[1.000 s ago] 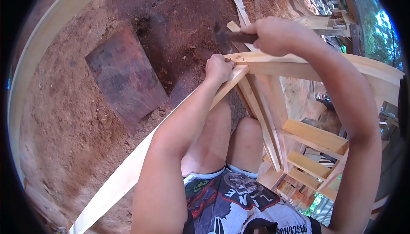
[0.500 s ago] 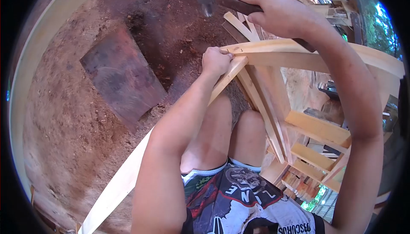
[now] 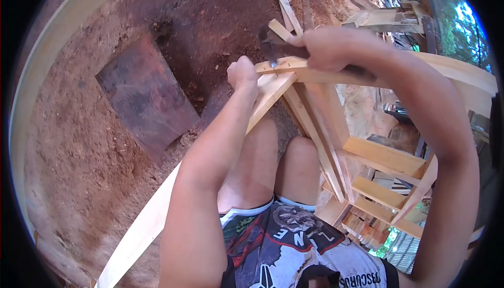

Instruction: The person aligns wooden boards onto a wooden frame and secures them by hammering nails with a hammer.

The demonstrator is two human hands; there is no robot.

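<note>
My right hand (image 3: pixel 333 49) grips a hammer (image 3: pixel 286 46) by its handle. The hammer head, smeared by motion, is low over the end of a pale wooden board (image 3: pixel 336 75). Small nails (image 3: pixel 277 71) stick up near that end, where a narrower wooden strip (image 3: pixel 273 96) meets the board at an angle. My left hand (image 3: pixel 242 72) is closed in a fist just left of this corner, close against the wood. Its fingers curl away from view, so anything inside them is hidden.
The wooden frame with crosspieces (image 3: pixel 386 156) extends down the right side beside my knees. A stained flat sheet (image 3: pixel 149 96) lies on the reddish dirt ground (image 3: pixel 79 130). A long pale strip (image 3: pixel 139 225) runs past my left arm, and stacked wood pieces (image 3: pixel 367 227) are at lower right.
My right hand has swung the hammer down from above to the board's end. My left hand has shifted left off the corner, baring the nails there. The view has moved slightly.
</note>
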